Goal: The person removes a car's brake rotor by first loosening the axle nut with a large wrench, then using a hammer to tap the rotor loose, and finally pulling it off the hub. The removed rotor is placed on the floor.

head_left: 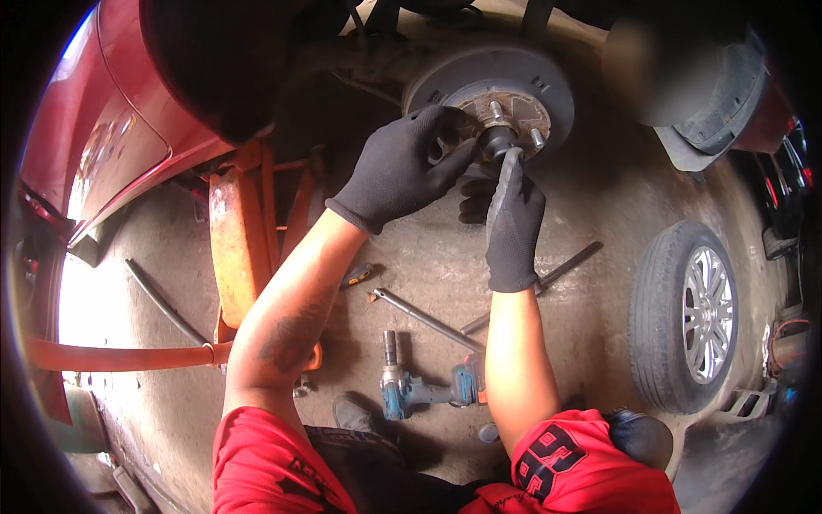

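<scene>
Your head camera looks steeply down and forward into the wheel arch of a raised red car.

It sits close: your gloved left hand (402, 167) and right hand (512, 224) meet at the wheel hub (501, 98) near the top of the view, your forearms rising from the lower edge, and the concrete floor (591, 206) curves away towards the dark fisheye rim.

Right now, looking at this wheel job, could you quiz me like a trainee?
1. True or false: the removed wheel leans at the person's left.
2. Which tool lies on the floor between the forearms? A) impact wrench B) hammer C) saw
3. What does the right hand touch?

Key: 1 false, it is at the right. 2 A. 3 The hub cap at the brake drum centre, with the left hand beside it.
</scene>
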The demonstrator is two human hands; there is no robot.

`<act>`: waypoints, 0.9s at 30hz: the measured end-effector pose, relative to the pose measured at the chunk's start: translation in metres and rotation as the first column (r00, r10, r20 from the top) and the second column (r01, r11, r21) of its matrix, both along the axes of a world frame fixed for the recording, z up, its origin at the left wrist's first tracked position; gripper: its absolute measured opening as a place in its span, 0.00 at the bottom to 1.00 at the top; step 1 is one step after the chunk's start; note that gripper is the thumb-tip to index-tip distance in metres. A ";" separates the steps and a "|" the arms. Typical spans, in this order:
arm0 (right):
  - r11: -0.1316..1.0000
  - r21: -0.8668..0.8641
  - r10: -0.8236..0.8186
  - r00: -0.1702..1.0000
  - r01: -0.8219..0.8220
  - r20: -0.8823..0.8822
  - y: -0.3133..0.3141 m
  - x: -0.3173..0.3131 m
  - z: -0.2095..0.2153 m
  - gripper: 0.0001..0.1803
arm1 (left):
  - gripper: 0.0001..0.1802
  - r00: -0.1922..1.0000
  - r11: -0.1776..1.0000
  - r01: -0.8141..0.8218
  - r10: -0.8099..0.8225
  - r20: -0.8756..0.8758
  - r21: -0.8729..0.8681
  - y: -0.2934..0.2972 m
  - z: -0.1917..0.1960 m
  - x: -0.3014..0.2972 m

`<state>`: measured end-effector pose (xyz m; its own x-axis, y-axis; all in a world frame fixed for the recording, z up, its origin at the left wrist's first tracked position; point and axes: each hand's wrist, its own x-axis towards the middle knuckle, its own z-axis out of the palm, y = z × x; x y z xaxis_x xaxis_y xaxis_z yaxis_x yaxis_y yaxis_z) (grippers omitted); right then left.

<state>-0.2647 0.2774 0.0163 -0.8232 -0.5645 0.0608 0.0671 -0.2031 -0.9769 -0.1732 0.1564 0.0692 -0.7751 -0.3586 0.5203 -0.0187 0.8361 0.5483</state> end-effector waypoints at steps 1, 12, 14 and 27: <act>1.000 -0.026 -0.006 0.999 0.007 0.047 -0.001 0.000 0.000 0.35 | 0.19 1.000 1.000 0.008 -0.008 -0.014 -0.006 0.000 0.000 0.000; 0.863 -0.147 -0.378 0.426 0.483 -0.822 -0.006 -0.008 -0.012 0.25 | 0.17 0.997 0.999 0.051 -0.052 -0.060 -0.020 -0.001 -0.004 -0.002; 0.913 -0.118 -0.363 0.647 0.390 -0.671 -0.008 -0.008 -0.026 0.26 | 0.17 0.997 0.999 0.049 -0.048 -0.054 0.012 -0.002 -0.007 -0.005; 0.878 0.356 0.297 0.948 -0.319 0.116 0.000 -0.018 -0.094 0.20 | 0.22 0.995 0.760 -0.092 0.038 -0.098 -0.643 0.003 -0.020 -0.016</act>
